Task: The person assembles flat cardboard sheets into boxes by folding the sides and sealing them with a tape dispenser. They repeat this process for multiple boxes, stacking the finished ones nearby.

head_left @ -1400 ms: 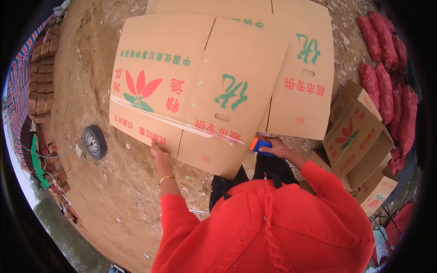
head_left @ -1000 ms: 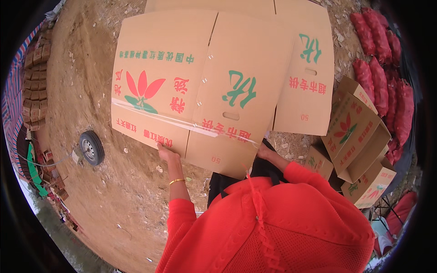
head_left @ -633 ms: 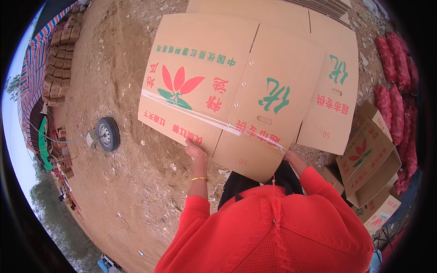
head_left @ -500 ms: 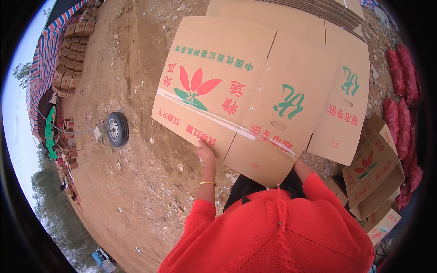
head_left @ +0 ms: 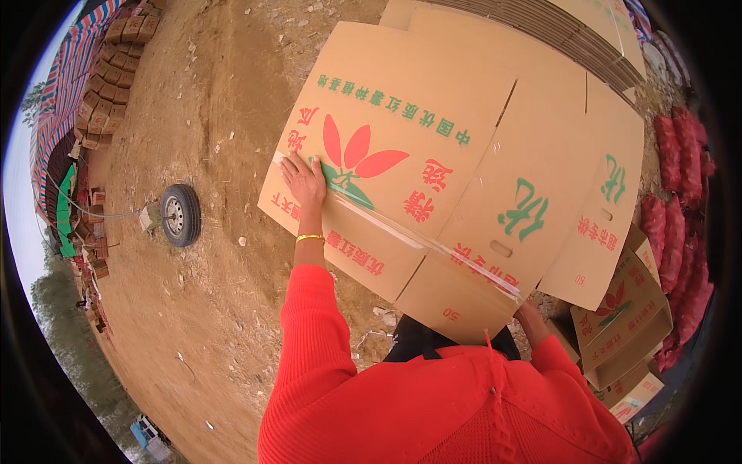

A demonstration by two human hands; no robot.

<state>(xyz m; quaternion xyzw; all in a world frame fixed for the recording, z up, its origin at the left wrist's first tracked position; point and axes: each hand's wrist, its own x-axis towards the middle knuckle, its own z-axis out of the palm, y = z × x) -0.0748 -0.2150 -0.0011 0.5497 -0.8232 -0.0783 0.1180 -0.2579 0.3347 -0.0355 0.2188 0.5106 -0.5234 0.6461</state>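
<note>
A flattened cardboard carton (head_left: pixel 479 100) with red and green print is spread in front of me, apparently lying over other flat sheets. A shiny whitish band (head_left: pixel 379 225) crosses it near its close edge. My left hand (head_left: pixel 303 182) lies on the carton's left part beside the printed leaves, fingers stretched out over the band's left end. At the near right corner, my right hand (head_left: pixel 530 320) touches the carton's edge. Its fingers are mostly hidden by the cardboard, so I cannot see whether they grip it.
A strapped stack of flat cartons (head_left: pixel 572 35) stands at the far right. Red mesh sacks (head_left: pixel 674 240) line the right side, beside opened cartons (head_left: pixel 624 309). A wheel with a tyre (head_left: pixel 181 215) rests on the dirt at left. Packed cartons (head_left: pixel 108 89) are piled beyond.
My left hand has moved from the carton's near edge up and left onto its printed face. My right hand stays at the near right corner. The view has shifted slightly.
</note>
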